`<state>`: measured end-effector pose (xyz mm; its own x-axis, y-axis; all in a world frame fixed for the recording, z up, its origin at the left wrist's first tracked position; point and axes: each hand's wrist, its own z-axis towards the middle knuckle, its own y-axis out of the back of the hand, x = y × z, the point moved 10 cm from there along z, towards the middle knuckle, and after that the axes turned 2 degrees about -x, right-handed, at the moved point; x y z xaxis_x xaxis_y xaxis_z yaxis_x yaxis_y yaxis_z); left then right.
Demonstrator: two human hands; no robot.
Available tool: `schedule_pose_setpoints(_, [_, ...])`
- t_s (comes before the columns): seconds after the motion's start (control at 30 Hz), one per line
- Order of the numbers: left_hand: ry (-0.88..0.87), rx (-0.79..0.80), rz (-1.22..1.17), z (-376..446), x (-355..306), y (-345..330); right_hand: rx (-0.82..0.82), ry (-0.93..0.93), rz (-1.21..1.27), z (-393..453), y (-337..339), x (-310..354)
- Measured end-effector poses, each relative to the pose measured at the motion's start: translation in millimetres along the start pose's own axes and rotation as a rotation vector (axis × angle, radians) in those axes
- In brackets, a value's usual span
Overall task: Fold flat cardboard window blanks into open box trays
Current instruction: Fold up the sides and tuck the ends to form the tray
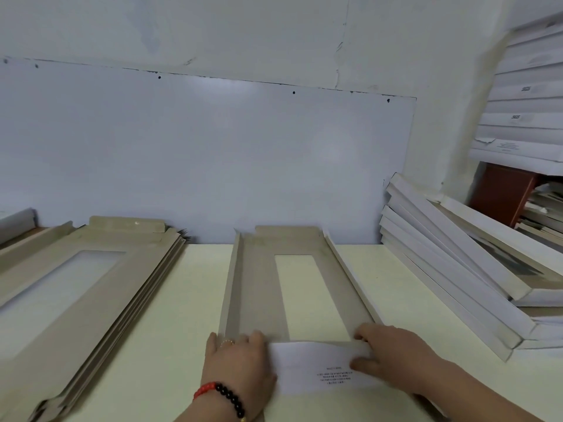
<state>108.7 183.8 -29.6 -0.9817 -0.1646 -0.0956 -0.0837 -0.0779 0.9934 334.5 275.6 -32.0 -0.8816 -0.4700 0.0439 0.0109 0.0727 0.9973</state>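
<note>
A grey-brown cardboard window blank (pixel 259 287) lies lengthwise on the pale table (pixel 198 300) in front of me, its two long side walls folded upright. The near end flap (pixel 320 370), white with small printed text, is raised toward me. My left hand (pixel 240 363), with a red and black bead bracelet on the wrist, grips the flap's left corner. My right hand (pixel 393 357) holds the flap's right corner, fingers curled over its top edge. To the left lies a stack of flat blanks (pixel 91 287) with the window cutout facing up.
Several finished white trays (pixel 457 269) lean stacked at the right side of the table. More white boxes (pixel 524 95) are piled high at the upper right above a red-brown cabinet (pixel 502 193). A grey wall panel (pixel 213 153) stands right behind the table.
</note>
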Motion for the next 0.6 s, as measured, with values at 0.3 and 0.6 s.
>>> schedule_pose_setpoints(0.3, [-0.386,-0.189,0.088,-13,-86,-15,-0.074,0.017,-0.182,20,-25,38])
schedule_pose_setpoints(0.6, [-0.338,-0.132,0.278,-22,-84,-55,-0.04,0.152,-0.035,27,-52,54])
